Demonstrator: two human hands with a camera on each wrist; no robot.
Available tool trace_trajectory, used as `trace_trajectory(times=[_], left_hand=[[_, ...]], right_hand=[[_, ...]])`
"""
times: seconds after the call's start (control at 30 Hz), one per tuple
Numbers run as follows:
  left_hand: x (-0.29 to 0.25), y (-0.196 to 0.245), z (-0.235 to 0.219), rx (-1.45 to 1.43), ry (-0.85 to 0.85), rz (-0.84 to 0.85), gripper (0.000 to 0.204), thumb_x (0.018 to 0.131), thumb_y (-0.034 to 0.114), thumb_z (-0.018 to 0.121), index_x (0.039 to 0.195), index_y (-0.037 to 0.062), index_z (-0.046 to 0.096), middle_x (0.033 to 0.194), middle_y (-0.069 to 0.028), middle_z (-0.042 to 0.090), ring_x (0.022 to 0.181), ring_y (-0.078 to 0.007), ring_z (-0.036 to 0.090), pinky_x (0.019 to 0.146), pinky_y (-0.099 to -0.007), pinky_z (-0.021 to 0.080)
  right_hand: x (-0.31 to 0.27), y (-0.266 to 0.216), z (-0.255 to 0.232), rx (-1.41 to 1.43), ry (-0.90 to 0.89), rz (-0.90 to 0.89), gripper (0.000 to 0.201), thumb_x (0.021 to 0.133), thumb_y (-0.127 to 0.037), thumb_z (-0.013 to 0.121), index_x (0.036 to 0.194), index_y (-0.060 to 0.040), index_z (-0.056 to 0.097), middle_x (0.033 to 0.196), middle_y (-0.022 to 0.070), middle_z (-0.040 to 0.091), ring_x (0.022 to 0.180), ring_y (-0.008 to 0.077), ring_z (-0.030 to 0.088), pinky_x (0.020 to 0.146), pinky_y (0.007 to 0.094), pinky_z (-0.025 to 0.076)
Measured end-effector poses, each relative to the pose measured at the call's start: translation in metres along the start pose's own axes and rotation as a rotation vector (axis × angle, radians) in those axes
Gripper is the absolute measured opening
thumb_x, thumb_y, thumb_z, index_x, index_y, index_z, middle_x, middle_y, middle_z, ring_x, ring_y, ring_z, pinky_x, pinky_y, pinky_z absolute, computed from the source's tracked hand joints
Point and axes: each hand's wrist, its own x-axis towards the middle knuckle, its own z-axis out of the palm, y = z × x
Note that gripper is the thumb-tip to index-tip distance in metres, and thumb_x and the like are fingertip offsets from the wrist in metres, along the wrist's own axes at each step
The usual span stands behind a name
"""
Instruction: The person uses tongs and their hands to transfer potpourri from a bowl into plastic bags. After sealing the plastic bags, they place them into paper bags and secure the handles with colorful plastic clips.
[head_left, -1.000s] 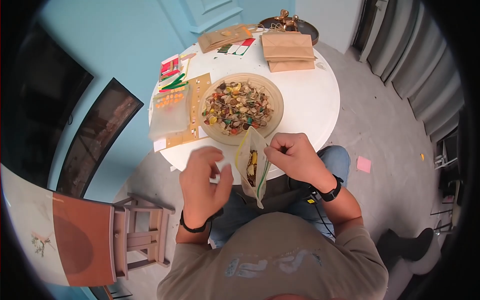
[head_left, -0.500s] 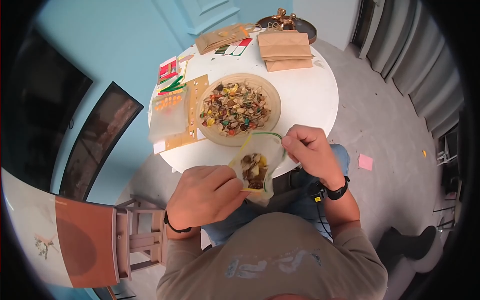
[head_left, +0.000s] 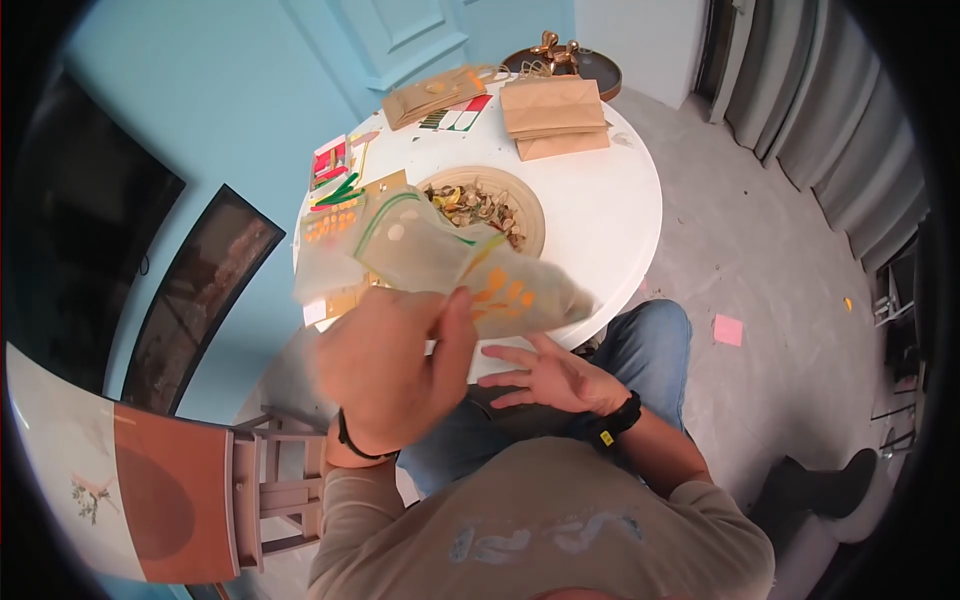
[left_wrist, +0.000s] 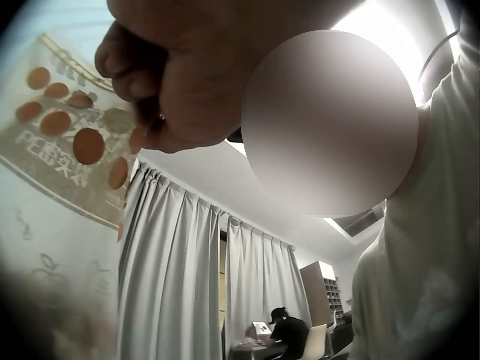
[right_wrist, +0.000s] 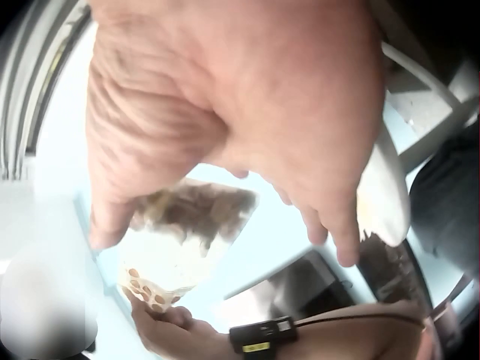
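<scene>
A translucent pouch with orange dots [head_left: 515,300] is pinched by its side edge in my left hand [head_left: 385,365], tipped sideways over the near part of the table; its green-edged end points left. The left wrist view shows the pouch [left_wrist: 88,146] beside the curled fingers of my left hand [left_wrist: 187,75]. My right hand [head_left: 560,378] is spread below the pouch, apart from it. In the right wrist view my right hand [right_wrist: 240,112] has its fingers apart, and brownish contents show in the pouch [right_wrist: 199,214]. Behind the pouch, a round tray [head_left: 535,215] holds mixed dried pieces, partly hidden.
Brown paper bags [head_left: 555,115] and a flat brown stack [head_left: 435,97] lie at the table's back. Empty pouches [head_left: 325,250], green strips [head_left: 338,192] and a red packet [head_left: 328,160] lie at the left. A stool [head_left: 285,480] stands left of my body.
My right hand has let go of the pouch and opened below it. My left hand has gripped the pouch, raised it and turned it sideways, its green-edged end now leftward.
</scene>
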Motion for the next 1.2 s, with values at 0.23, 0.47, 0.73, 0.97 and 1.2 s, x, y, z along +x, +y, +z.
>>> trace_trajectory(times=[0.23,0.47,0.73,0.97,1.2], left_hand=[[-0.013,0.02,0.02,-0.125,-0.186,0.148,0.018,0.087,0.006,0.092,0.098,0.0058,0.077,0.076,-0.0072,0.07,0.059,-0.0261,0.067,0.051,-0.0395,0.049],[-0.033,0.018,0.027,-0.341,-0.212,0.039,0.023,0.088,0.008,0.093,0.105,0.0042,0.079,0.082,-0.0102,0.077,0.058,-0.0238,0.069,0.053,-0.0347,0.052],[-0.048,-0.038,0.04,-0.195,-0.307,-0.181,0.031,0.094,0.01,0.087,0.123,0.0042,0.075,0.113,-0.0126,0.078,0.066,-0.0254,0.072,0.059,-0.038,0.056],[-0.072,-0.131,0.132,0.066,-0.734,0.123,0.037,0.097,0.005,0.07,0.134,0.0024,0.07,0.128,-0.0119,0.071,0.082,-0.0329,0.078,0.069,-0.0459,0.062],[-0.075,-0.157,0.153,0.114,-0.749,0.258,0.03,0.098,0.008,0.07,0.128,0.0014,0.069,0.112,-0.0135,0.066,0.076,-0.0321,0.074,0.065,-0.045,0.06]], right_hand=[[0.022,-0.03,0.004,0.066,0.208,-0.382,0.135,0.085,-0.092,0.074,0.184,-0.019,0.02,0.186,0.0142,0.033,0.17,0.0455,0.032,0.131,0.0777,0.032],[0.026,-0.04,-0.019,0.099,0.314,-0.564,0.112,0.097,-0.086,0.068,0.175,-0.0091,0.042,0.174,0.0138,0.053,0.161,0.0334,0.048,0.137,0.0569,0.036],[0.015,-0.145,-0.07,-0.038,0.516,-0.791,0.074,0.118,-0.066,0.052,0.161,-0.0053,0.058,0.165,0.0127,0.061,0.155,0.0325,0.055,0.132,0.0558,0.042],[0.079,-0.21,-0.055,-0.323,0.676,-0.829,0.057,0.117,-0.05,0.068,0.152,-0.0055,0.064,0.156,0.0118,0.067,0.145,0.0269,0.062,0.123,0.0495,0.05],[0.141,-0.222,-0.041,-0.714,0.645,-0.641,0.058,0.111,-0.043,0.079,0.151,-0.0032,0.064,0.143,0.0085,0.069,0.131,0.0181,0.065,0.113,0.0378,0.053]])
